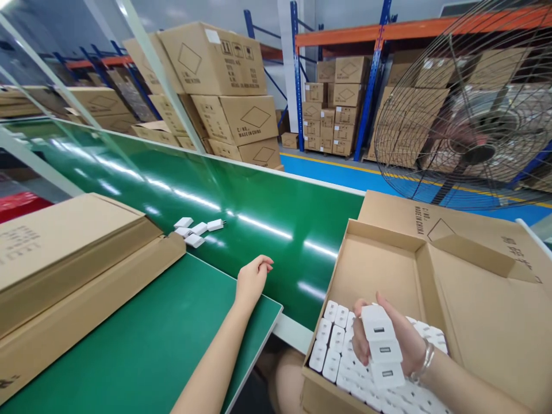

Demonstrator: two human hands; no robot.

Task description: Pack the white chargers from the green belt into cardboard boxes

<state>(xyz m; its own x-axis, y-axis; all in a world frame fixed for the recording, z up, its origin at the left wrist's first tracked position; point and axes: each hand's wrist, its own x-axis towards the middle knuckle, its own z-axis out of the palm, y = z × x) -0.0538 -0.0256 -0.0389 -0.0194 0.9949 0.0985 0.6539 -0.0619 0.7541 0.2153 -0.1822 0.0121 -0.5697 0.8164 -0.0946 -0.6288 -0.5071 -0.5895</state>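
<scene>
Chargers (382, 349), three in a row, sit in the right hand (407, 340) over the box (375, 261).
The right hand's fingers are closed around these three, ports facing the camera, above the packed chargers (331, 338) filling the near part of the box. Left of the box, the left hand (251, 280) is over the near edge of the belt (276, 201), fingers curled in narrow; whether they hold anything, I cannot tell. Farther left of the box, loose chargers (192, 233) lie clustered on the belt, just beside a closed carton (64, 230) on the table (164, 328). Beyond the box stand a fan (476, 152), to its right, and stacked cartons (237, 118), to its left across the belt.
</scene>
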